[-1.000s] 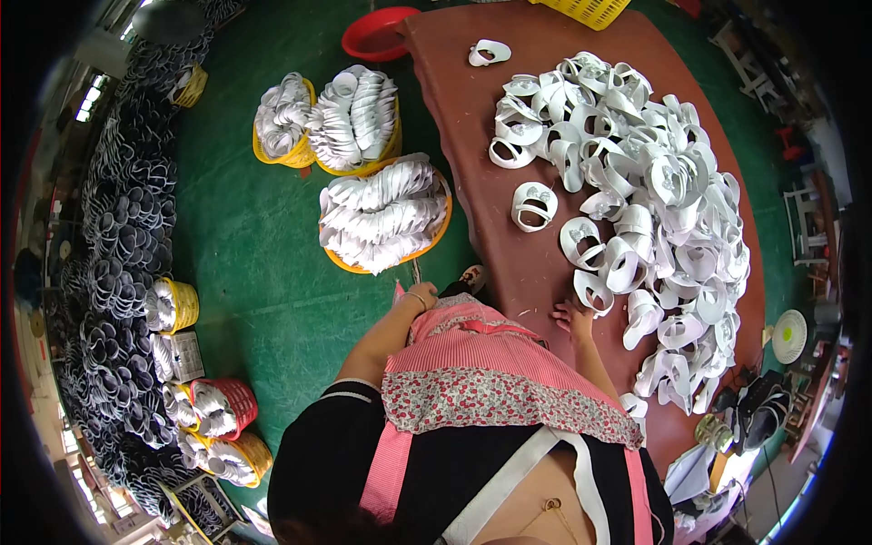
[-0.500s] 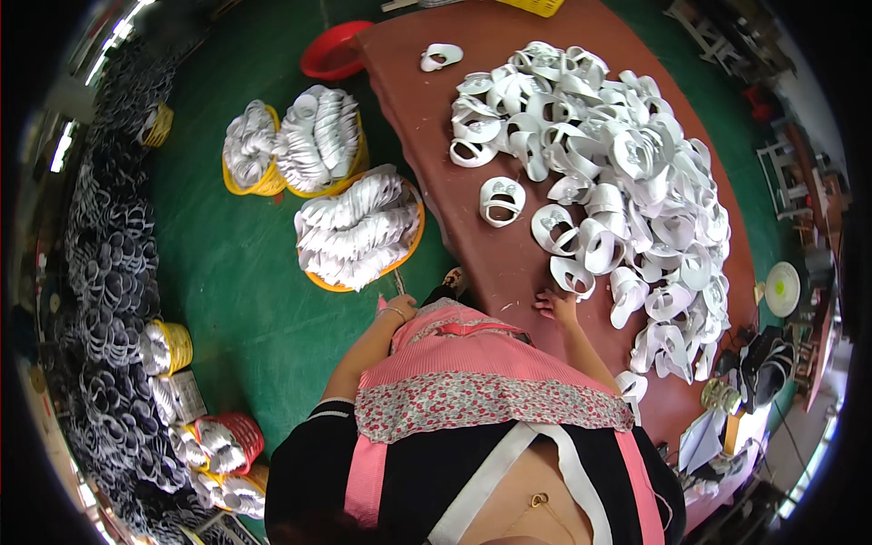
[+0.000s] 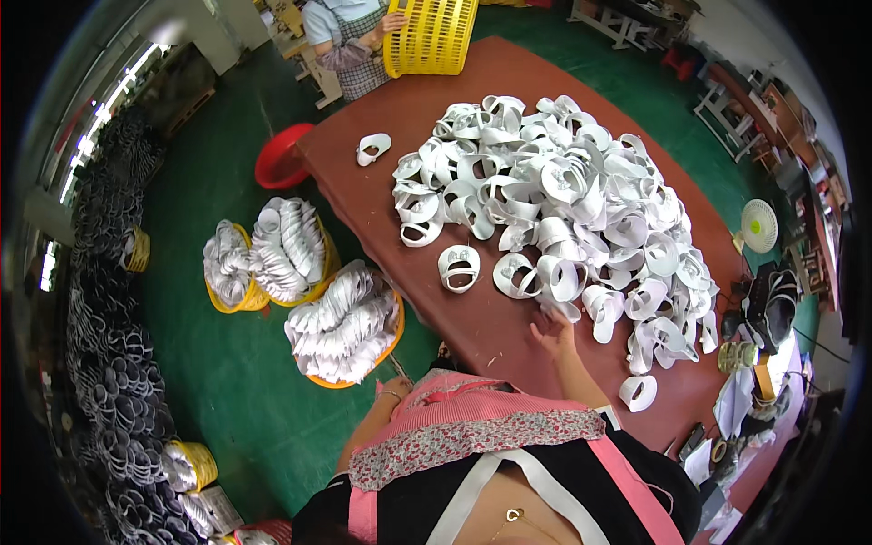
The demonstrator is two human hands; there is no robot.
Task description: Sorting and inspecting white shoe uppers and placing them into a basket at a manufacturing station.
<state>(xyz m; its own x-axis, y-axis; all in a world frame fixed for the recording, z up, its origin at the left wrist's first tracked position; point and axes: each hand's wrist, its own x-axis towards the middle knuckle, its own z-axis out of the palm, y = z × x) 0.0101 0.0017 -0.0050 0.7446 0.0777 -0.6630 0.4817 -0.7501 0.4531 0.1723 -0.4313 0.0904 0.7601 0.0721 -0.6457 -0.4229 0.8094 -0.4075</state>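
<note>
On the red-brown table lies a heap of white shoe uppers (image 3: pixel 563 173) with strap openings. My right hand (image 3: pixel 552 336) reaches to the near edge of the heap, fingers spread, their tips against a white shoe upper (image 3: pixel 559 307). Whether they pinch it is hard to see. Two single uppers lie apart: one upper (image 3: pixel 459 269) left of the hand and one upper (image 3: pixel 639 392) to its right. Down at my left side, my left hand (image 3: pixel 396 389) rests by the pink apron (image 3: pixel 472 427); its fingers are mostly hidden.
Yellow baskets of stacked white uppers (image 3: pixel 341 322) stand on the green floor left of the table (image 3: pixel 400 218). A red basin (image 3: pixel 282 156) is beyond them. Across the table a person (image 3: pixel 350 45) holds a yellow basket (image 3: pixel 431 36). A fan (image 3: pixel 758 227) stands at right.
My right hand has moved forward from the table surface to an upper at the heap's edge. The view has tilted up, bringing the person with the yellow basket into sight.
</note>
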